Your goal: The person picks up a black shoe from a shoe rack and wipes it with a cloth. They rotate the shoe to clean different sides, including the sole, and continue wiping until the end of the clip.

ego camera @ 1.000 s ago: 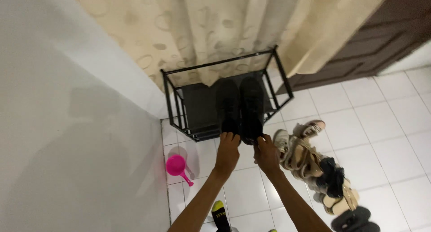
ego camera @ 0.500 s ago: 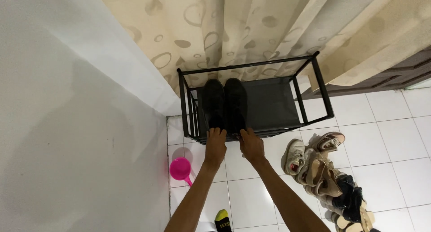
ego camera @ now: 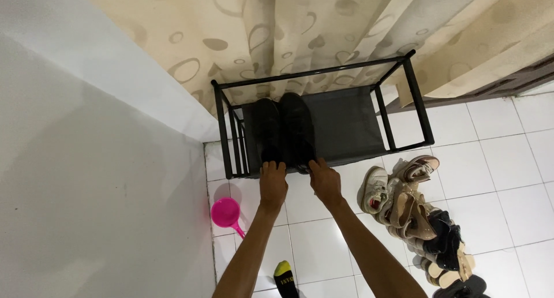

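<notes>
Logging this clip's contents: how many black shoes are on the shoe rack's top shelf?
2. The left black shoe and right black shoe sit side by side at the shelf's left end, left hand and right hand at their heels. Lower shelves of the rack are hidden.

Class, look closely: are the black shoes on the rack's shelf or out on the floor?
On the shelf. The black shoes stand side by side on the rack, with the left hand and right hand at their heels.
</notes>
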